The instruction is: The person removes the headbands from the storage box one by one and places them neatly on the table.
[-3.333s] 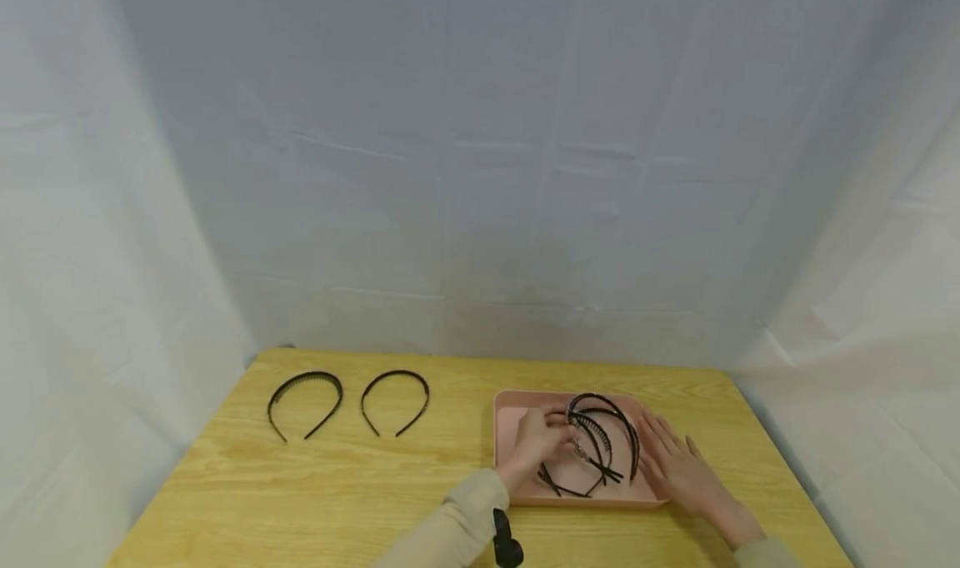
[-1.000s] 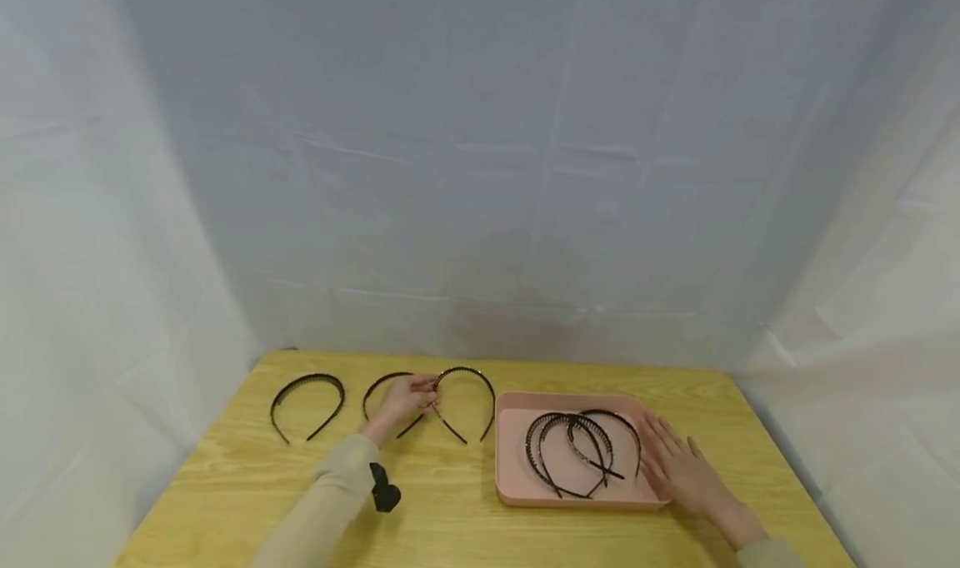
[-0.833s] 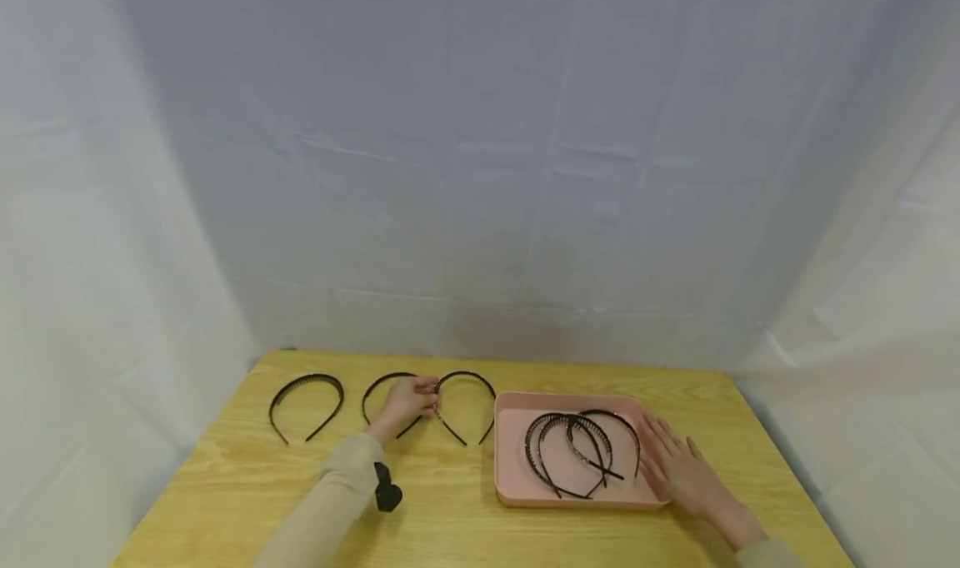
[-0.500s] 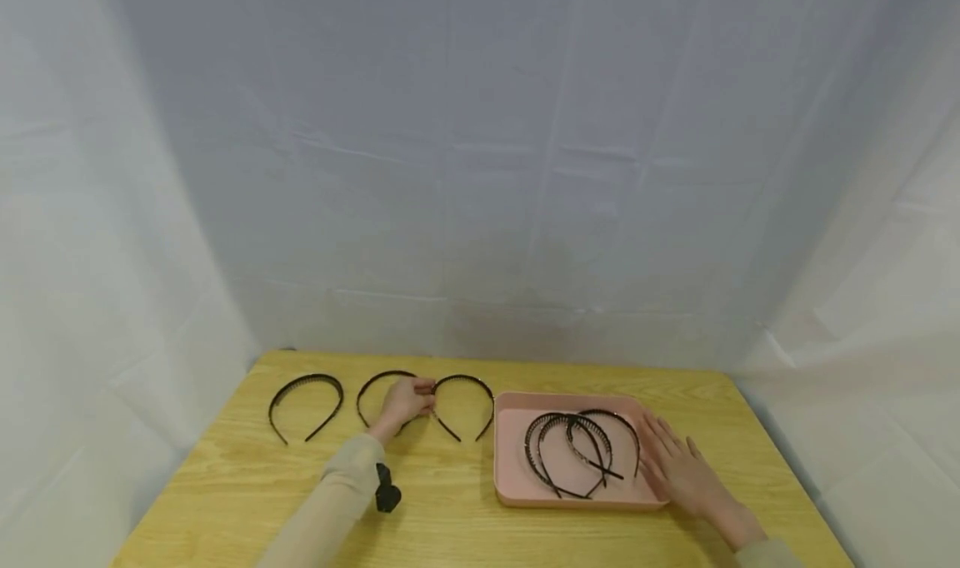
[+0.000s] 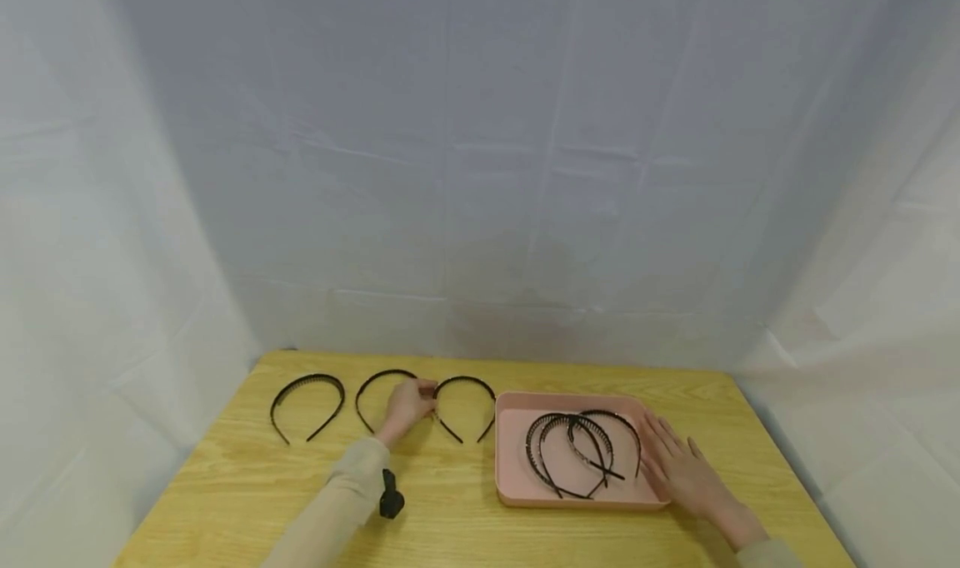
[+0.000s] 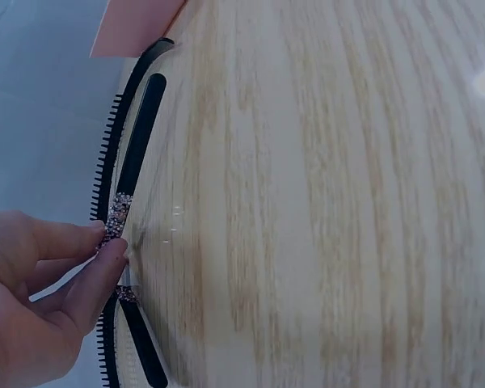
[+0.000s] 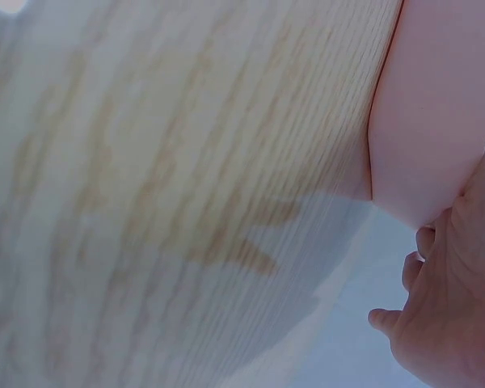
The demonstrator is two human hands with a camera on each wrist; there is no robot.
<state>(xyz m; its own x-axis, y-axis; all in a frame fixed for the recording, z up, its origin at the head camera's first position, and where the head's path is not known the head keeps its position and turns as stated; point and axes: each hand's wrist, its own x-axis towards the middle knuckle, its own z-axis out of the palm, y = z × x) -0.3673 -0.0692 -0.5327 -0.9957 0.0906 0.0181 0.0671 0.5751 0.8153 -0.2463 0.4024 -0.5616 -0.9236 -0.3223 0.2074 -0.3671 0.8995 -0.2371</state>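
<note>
The pinched headband (image 5: 465,378), black and arched, lies on the tabletop (image 5: 450,518) as the rightmost of three in a row, its right side just beside the pink tray (image 5: 581,502); whether the two touch cannot be told. The left hand (image 5: 407,406) pinches its left side between thumb and fingers, nearly closed on the thin band. The head view hides most of that grip; the left wrist view shows the fingertips on a beaded, glittery stretch, and comb teeth along a dark arc behind it. A second beaded length runs just past the fingertips there, and which headband it belongs to is unclear

Partly behind the left hand is the middle headband (image 5: 386,373), with the leftmost headband (image 5: 307,376) apart from it, both with their ends toward the person. Inside the tray, overlapping headbands (image 5: 576,420) lie crossed over one another, seen only from the head

The right hand (image 5: 682,468) holds nothing, its fingers extended against the tray's right side. The right wrist view adds the smooth outer wall and a shadow on the wood. Beige sleeves (image 5: 330,501) cover both arms, a black object (image 5: 390,497) sits by the left wrist, and pale sheeting (image 5: 480,176) hangs behind
</note>
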